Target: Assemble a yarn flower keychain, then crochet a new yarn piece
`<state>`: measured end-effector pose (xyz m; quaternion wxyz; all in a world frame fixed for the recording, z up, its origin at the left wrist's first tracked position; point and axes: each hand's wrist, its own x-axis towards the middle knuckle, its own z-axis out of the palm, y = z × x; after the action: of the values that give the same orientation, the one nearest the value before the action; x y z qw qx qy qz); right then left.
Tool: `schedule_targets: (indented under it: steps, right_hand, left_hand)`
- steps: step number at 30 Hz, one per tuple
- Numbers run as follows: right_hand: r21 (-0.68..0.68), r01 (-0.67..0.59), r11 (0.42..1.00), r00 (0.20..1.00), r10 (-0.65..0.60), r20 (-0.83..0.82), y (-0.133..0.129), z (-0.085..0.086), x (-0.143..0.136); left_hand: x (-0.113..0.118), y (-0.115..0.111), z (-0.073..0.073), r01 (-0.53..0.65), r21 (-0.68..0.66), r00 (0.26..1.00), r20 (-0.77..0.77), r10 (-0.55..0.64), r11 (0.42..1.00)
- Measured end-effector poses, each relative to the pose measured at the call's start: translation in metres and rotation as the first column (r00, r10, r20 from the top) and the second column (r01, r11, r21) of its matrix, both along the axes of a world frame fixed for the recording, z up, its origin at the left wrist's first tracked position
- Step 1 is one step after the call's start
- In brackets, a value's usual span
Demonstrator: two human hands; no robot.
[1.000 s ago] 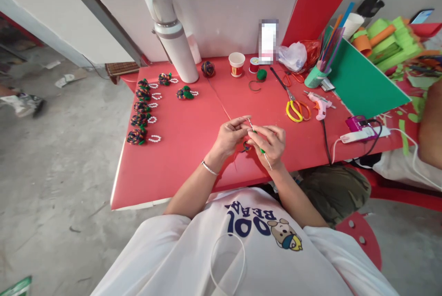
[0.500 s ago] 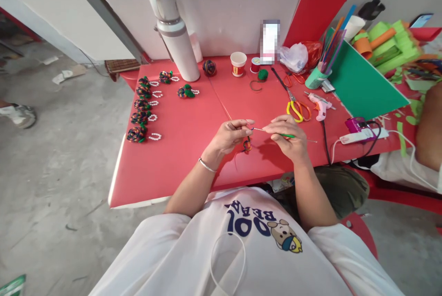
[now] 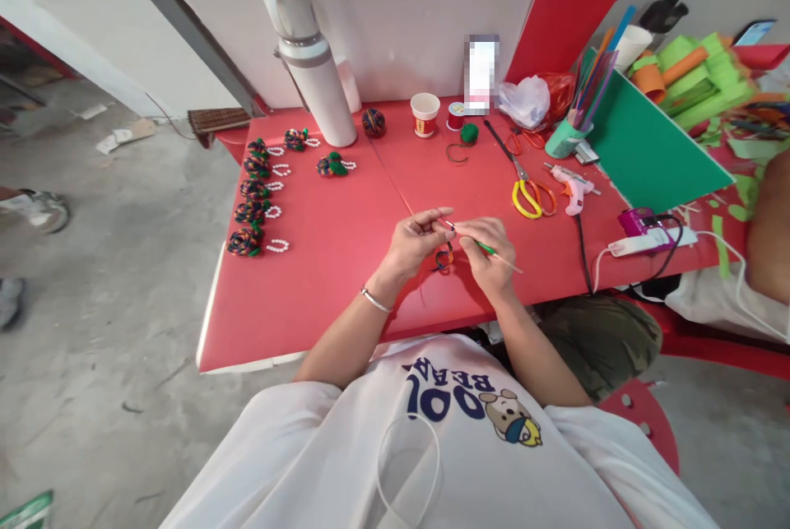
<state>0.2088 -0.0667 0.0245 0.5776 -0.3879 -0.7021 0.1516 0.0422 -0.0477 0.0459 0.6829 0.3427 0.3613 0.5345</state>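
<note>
My right hand (image 3: 492, 253) is closed around a green-handled crochet hook (image 3: 485, 248), whose tip meets the yarn at my left fingertips. My left hand (image 3: 415, 243) pinches the top of a small multicoloured crocheted piece (image 3: 443, 259), which dangles below the fingers over the red table (image 3: 321, 282). A thin strand of yarn (image 3: 392, 175) runs from the multicoloured yarn ball (image 3: 374, 122) at the back to my left hand. Fingers hide part of the stitches.
Several crocheted rosettes (image 3: 245, 240) with white bead loops line the table's left side. Behind stand a white thermos (image 3: 318, 76) and a paper cup (image 3: 425, 115). Scissors (image 3: 527, 190), a pink glue gun (image 3: 575, 192) and a power strip (image 3: 654, 241) lie right. A person's arm (image 3: 769, 225) shows at far right.
My right hand has moved left with the crochet hook, now close against my left fingertips. The hook's rear end has tilted downward. A second shoe has appeared at the far left edge.
</note>
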Motion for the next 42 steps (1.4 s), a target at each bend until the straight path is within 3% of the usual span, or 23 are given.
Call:
schedule_targets:
  steps: [3,7,14,20,23,27,29,33,37,39,42]
  right_hand:
    - [0.187,0.157,0.970,0.968,-0.189,0.164,-0.005,0.000,-0.006]
    - [0.249,0.167,0.954,0.952,-0.222,0.211,-0.004,-0.003,-0.007]
    - [0.054,-0.110,0.992,0.984,0.102,0.143,0.015,0.013,0.024]
    - [-0.083,-0.209,0.974,0.968,0.218,0.125,0.020,0.038,0.053]
    - [-0.177,-0.235,0.956,0.972,0.234,-0.024,0.020,0.036,0.054]
    - [-0.188,-0.309,0.932,0.929,0.253,-0.270,0.018,0.015,0.035]
    - [-0.171,-0.251,0.953,0.939,0.198,-0.280,0.013,0.005,0.020]
    - [-0.004,0.043,0.999,0.999,-0.042,0.026,-0.004,-0.004,-0.003]
    - [0.261,0.222,0.939,0.930,-0.284,0.232,-0.011,-0.006,-0.010]
    - [0.292,0.214,0.932,0.933,-0.284,0.222,-0.009,-0.005,-0.009]
    - [0.196,0.091,0.976,0.976,-0.126,0.175,0.000,0.001,-0.001]
  left_hand:
    - [0.002,0.000,-0.002,-0.048,-0.007,0.999,-0.005,0.048,0.999]
    - [-0.001,0.001,-0.002,0.016,-0.051,0.998,0.065,-0.012,0.999]
    - [-0.011,0.001,0.002,0.166,-0.085,0.980,0.122,-0.155,0.983]
    - [-0.014,0.003,-0.003,0.220,-0.098,0.972,0.102,-0.210,0.971]
    - [-0.013,0.003,-0.004,0.223,-0.113,0.973,0.087,-0.214,0.968]
    - [-0.009,0.001,-0.004,0.193,-0.113,0.980,0.058,-0.188,0.975]
    - [-0.004,0.000,-0.004,0.151,-0.089,0.988,0.046,-0.147,0.985]
    - [0.004,-0.002,-0.006,0.012,-0.028,1.000,0.005,-0.012,1.000]
    - [0.005,-0.002,-0.005,-0.015,-0.054,1.000,0.002,0.016,0.998]
    - [0.003,-0.002,-0.005,0.031,-0.067,0.999,0.038,-0.029,0.997]
    - [-0.001,-0.001,-0.003,0.099,-0.073,0.994,0.060,-0.094,0.992]
